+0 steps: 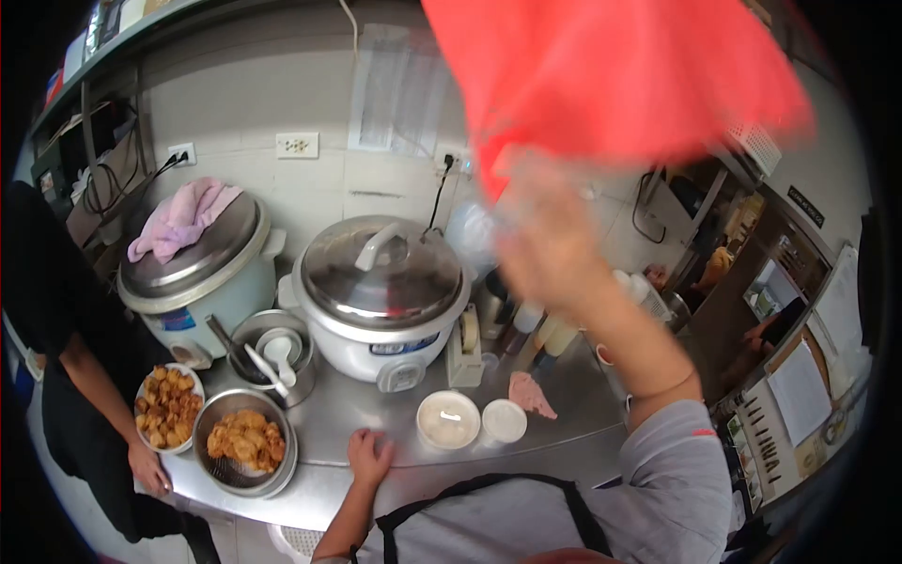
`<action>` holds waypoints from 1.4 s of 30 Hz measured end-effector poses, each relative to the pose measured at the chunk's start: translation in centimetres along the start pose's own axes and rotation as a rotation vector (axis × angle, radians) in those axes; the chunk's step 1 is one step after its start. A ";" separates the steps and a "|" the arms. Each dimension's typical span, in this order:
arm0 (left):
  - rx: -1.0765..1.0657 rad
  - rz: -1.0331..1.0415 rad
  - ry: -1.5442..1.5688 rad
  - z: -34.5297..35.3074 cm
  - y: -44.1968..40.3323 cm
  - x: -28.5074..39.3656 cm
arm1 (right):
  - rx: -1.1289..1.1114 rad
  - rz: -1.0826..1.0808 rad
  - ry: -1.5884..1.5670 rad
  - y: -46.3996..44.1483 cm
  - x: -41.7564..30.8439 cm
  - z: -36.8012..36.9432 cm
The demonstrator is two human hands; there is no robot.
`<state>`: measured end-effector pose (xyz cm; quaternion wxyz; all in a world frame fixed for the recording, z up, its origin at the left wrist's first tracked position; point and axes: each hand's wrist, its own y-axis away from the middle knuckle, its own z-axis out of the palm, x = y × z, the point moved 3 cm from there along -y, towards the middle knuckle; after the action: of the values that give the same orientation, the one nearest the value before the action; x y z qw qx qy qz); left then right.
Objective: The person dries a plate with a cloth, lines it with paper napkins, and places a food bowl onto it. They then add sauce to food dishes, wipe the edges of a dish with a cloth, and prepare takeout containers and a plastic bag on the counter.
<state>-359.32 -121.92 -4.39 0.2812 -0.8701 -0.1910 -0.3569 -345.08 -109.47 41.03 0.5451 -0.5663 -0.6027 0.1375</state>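
Observation:
My right hand (pixel 550 235) is raised above the counter, blurred by motion, with its fingers wrapped round the lower end of a red plastic bag or cloth (pixel 620 85) at the top of the view. My left hand (pixel 370 455) rests on the steel counter's front edge, its fingers loosely curled and partly hidden. To its right stand a round lidded tub (pixel 448 420) and a smaller white-lidded cup (pixel 505 421), beside a crumpled pink cloth (pixel 532 395). Behind them is a tape dispenser (pixel 465 350).
Two large rice cookers (pixel 376 329) (pixel 211 315) stand at the back. Fried food fills a metal bowl (pixel 246 442) and a white bowl (pixel 169 409) at left, near a co-worker's hand (pixel 148 468). Bottles (pixel 556 336) stand behind my right forearm.

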 end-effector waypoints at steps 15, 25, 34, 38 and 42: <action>-0.421 -0.221 1.889 -6.8 -4.3 10.0 | -0.659 0.410 -0.972 27.4 -22.3 2.7; -0.257 -0.306 0.845 -8.1 1.5 11.4 | -0.939 1.336 -0.037 49.1 -7.5 2.7; -0.385 -0.337 0.673 -8.6 6.2 12.6 | -1.164 1.415 0.031 52.8 -7.1 4.8; -0.435 -0.315 0.569 -9.2 7.5 14.4 | -0.886 1.296 -0.192 44.7 -6.8 2.7; -0.692 -0.236 0.359 -7.8 8.0 16.6 | -0.597 0.798 -0.782 30.7 -11.6 -1.3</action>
<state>-347.91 -130.81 9.42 -0.0424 -0.8093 -0.1062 -0.5761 -330.36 -109.87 11.63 0.0100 -0.7830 -0.5121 0.3529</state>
